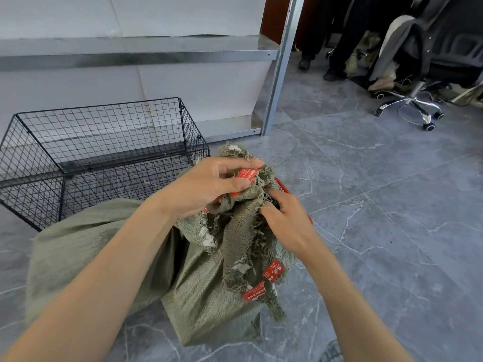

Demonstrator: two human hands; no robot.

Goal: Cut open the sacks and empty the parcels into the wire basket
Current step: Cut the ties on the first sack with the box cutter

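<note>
Spreading beneath both your hands, the grey veined floor tiles (379, 205) fill most of the view. Beyond your left hand stands a galvanised metal shelving rack (136, 58) against white wall panels, its upright post rising beyond your right hand.

Directly under and between your hands sits the olive-green woven sack (109, 246). It is bulging, still gathered at the neck, and its frayed mouth is bunched up at your fingertips. Its body runs back beneath your left forearm. No parcels show.

The black wire basket (96, 105) stands on the floor just beyond your left hand, left of the sack's neck and close against the sack's far side. It is tipped so that its open side faces you.

Far beyond your right hand are an office chair (415, 100) on a chrome wheeled base and a standing person's dark trouser legs (313, 35).

Your left hand (203, 189) grips the bunched neck of the sack, thumb and fingers pinching the weave with a red printed label (248, 173) caught between them. Your right hand (290, 226) is curled round a red tool (282, 186) pressed against the neck just right of your left fingers; its working end is hidden in the frayed weave, so I cannot tell what kind of cutter it is.

Two more red labels (273, 270) hang from the frayed flap below your right wrist.
</note>
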